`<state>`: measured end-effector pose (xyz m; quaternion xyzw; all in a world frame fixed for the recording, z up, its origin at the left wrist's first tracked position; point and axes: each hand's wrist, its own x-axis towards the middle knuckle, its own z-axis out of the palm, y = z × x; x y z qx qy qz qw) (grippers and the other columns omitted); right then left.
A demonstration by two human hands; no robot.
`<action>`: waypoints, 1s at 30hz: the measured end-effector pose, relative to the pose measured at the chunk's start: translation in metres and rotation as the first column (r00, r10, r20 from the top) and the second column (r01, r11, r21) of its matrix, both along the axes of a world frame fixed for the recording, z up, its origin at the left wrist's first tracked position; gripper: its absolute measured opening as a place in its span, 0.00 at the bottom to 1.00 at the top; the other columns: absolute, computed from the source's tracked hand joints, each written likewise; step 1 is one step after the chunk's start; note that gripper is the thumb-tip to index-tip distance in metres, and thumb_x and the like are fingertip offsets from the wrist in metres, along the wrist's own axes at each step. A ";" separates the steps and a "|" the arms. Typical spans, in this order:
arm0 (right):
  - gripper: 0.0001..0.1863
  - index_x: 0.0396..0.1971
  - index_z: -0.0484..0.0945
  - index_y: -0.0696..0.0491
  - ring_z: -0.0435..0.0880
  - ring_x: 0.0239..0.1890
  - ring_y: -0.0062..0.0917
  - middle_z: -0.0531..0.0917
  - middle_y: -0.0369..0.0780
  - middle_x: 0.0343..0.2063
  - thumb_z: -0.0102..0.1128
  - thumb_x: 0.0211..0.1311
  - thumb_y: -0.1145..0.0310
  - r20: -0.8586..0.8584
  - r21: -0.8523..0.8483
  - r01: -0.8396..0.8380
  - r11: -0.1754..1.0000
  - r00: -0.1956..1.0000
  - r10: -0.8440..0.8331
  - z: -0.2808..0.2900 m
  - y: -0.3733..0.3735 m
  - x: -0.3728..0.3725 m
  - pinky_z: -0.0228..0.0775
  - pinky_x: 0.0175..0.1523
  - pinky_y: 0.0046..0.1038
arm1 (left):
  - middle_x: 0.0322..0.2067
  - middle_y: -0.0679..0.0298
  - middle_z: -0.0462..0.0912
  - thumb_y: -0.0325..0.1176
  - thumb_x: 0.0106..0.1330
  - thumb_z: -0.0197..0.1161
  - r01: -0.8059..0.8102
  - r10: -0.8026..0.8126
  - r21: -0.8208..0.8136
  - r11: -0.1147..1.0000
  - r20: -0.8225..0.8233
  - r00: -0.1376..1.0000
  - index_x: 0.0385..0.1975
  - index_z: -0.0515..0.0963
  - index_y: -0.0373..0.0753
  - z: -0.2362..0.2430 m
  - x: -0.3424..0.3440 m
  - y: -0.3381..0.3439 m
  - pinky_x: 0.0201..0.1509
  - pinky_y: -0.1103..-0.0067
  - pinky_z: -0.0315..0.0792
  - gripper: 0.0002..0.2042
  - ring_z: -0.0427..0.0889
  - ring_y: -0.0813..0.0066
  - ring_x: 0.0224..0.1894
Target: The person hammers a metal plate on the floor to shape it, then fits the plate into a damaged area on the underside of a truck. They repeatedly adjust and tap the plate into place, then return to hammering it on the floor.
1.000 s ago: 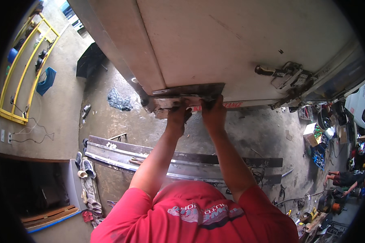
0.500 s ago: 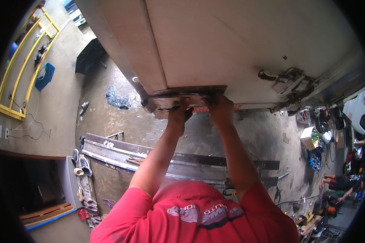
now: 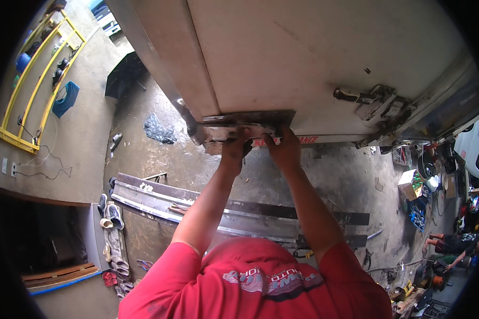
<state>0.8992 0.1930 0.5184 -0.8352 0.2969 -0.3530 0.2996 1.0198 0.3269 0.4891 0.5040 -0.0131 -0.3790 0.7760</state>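
A dark, worn metal strip (image 3: 261,116) lies along the lower edge of a large off-white vehicle panel (image 3: 282,64). Beneath it is a scuffed, rusty bracket (image 3: 214,133). My left hand (image 3: 233,153) is up against the bracket, its fingers curled round something dark and small that I cannot make out. Just to its right, my right hand (image 3: 286,151) touches the strip's right end with thumb and fingers apart. Its fingertips are partly hidden. Red lettering (image 3: 308,140) runs along the panel edge beside it.
A soiled latch (image 3: 380,103) sticks out from the panel at right. Below my arms, long metal beams (image 3: 159,199) lie across the wet floor. Crumpled plastic (image 3: 158,129) and shoes (image 3: 113,217) are at left, a box of bottles (image 3: 410,183) at right. Another person (image 3: 452,244) is far right.
My right thumb has come down and away from the strip, spreading from the fingers. My left hand stays nearly in place at the bracket. The view has shifted slightly.
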 end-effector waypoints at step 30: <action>0.26 0.55 0.81 0.46 0.72 0.59 0.52 0.73 0.51 0.56 0.76 0.54 0.68 0.054 -0.405 0.125 0.906 0.992 -0.113 0.039 0.001 0.009 0.70 0.62 0.49 | 0.54 0.60 0.80 0.60 0.70 0.69 0.044 -0.051 -0.083 0.996 -0.090 0.995 0.58 0.76 0.40 -0.001 0.008 0.005 0.59 0.67 0.78 0.30 0.83 0.64 0.50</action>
